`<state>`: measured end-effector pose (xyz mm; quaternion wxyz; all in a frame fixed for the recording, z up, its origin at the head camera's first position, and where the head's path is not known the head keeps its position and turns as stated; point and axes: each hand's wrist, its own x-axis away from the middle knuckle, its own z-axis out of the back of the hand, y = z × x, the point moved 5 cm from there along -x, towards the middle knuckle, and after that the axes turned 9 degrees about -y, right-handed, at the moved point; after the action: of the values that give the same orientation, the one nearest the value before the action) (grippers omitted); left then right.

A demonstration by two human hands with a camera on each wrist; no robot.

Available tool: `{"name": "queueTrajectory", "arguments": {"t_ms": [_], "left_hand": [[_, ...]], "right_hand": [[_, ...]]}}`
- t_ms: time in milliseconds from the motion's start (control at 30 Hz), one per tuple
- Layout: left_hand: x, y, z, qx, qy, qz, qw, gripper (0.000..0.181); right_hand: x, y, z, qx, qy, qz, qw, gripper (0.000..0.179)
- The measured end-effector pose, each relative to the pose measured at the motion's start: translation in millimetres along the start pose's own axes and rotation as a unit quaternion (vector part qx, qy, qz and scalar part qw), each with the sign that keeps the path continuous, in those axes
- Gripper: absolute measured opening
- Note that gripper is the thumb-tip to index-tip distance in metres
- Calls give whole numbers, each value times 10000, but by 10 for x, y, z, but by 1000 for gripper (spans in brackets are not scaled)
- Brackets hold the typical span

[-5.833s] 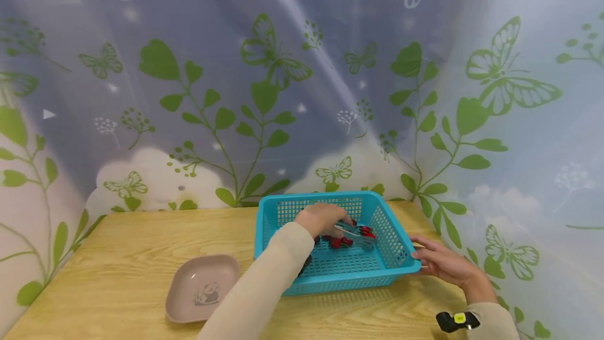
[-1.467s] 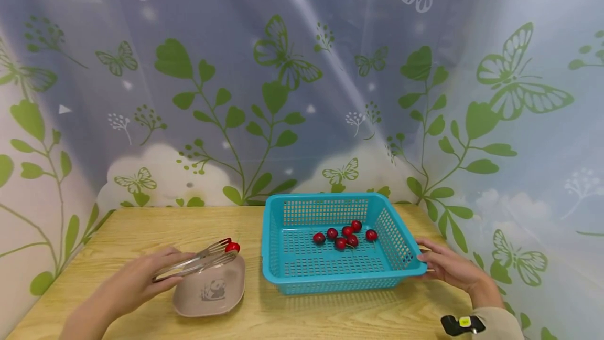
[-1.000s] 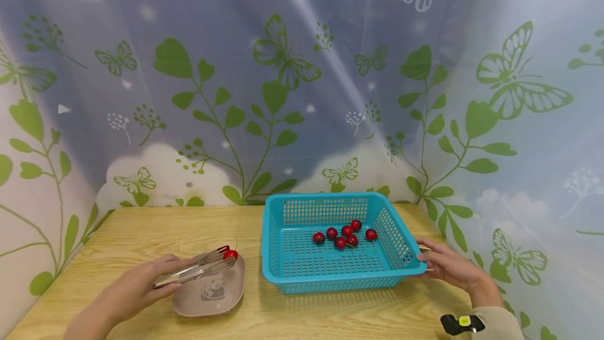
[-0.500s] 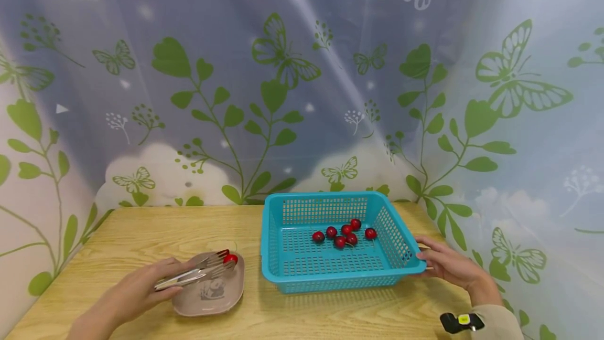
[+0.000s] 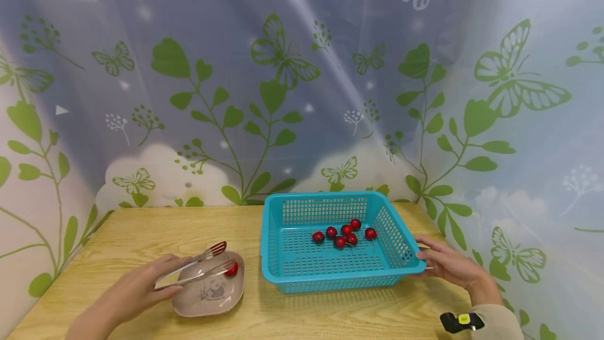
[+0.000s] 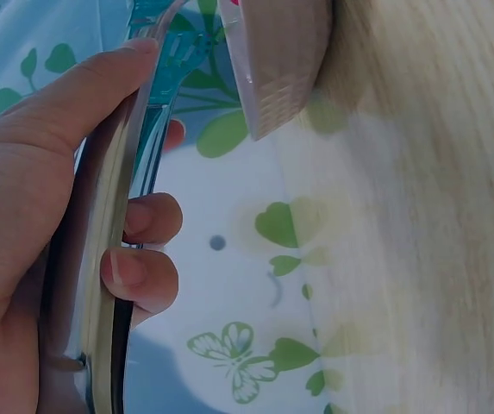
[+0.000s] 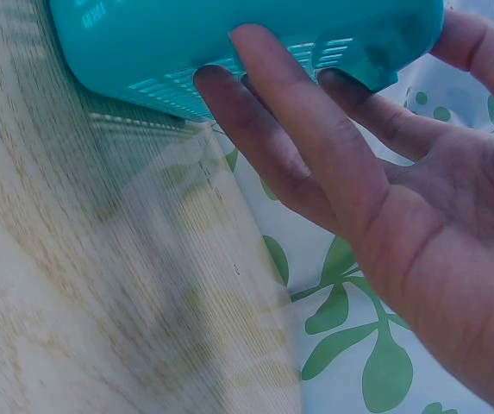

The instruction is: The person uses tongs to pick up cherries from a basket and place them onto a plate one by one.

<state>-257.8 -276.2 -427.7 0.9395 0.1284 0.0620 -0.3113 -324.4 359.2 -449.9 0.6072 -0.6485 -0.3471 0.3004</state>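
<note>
My left hand (image 5: 137, 290) grips metal tongs (image 5: 189, 277) with fork-like slotted ends; in the left wrist view thumb and fingers close round the tongs (image 6: 100, 250). The tongs' arms are spread over a pinkish-beige plate (image 5: 198, 306) with a panda print. One red cherry (image 5: 232, 269) lies in the plate by the lower tong end. At right my right hand (image 5: 455, 266) holds the corner of a blue basket (image 5: 337, 281), thumb and fingers about its rim. Several dark red cherries (image 5: 340, 242) lie on the basket floor.
The wooden table (image 5: 264, 324) carries plate and basket side by side, a narrow gap between them. Behind and at the sides hangs a patterned curtain (image 5: 302, 93) with leaves and butterflies. A black strap with a yellow tag (image 5: 462, 321) is at the right wrist.
The tongs came from the basket to the plate with a cherry, lowered it, then spread apart; the cherry now lies in the plate. My right hand stayed at the basket corner.
</note>
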Motion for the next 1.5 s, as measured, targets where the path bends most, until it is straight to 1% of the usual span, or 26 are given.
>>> {"name": "queueTrajectory", "arguments": {"t_ms": [100,167,267,367,433,500,633,733,867,967,1067,1200,1300,1500], "left_hand": [[-17,30,35,-106,160,-53,9998,54],[-32,48,58,-142,203,-9,9997,56],[-65,74,94,-169,166,120,9996,58],[-107,97,123,-79,-17,241,9997,58],[-134,126,144,-59,-39,245,9997,57],[-159,165,162,-106,10,177,9998,56],[-210,246,201,-299,205,36,9993,56],[-267,289,227,-300,286,-64,9991,56],[-372,344,270,-181,295,-226,9991,59],[-446,389,304,-160,235,-284,9992,61],[-515,438,344,-225,261,-331,9989,61],[-613,513,398,-339,367,-456,9977,61],[-692,568,433,-354,357,-532,9973,61],[-833,664,487,-434,322,-546,9970,60]], "right_hand": [[1,-2,1,6,12,-12,10000,46],[0,2,7,-6,20,-46,10000,46],[-4,4,13,-31,32,-76,10000,45],[-6,7,16,-54,51,-111,9999,45],[-4,2,8,-37,67,-95,9999,45],[1,-4,-1,1,79,-88,9999,44],[9,-10,-6,70,103,-60,9999,44],[7,-9,-4,65,91,-30,9999,45],[4,-11,-4,28,80,-28,10000,44],[6,-7,3,28,119,-79,9999,44],[8,-4,7,53,170,-131,9998,43],[13,-6,8,100,185,-105,9997,42],[16,-3,15,118,188,-84,9997,42],[16,3,29,107,184,-94,9997,42]]}}
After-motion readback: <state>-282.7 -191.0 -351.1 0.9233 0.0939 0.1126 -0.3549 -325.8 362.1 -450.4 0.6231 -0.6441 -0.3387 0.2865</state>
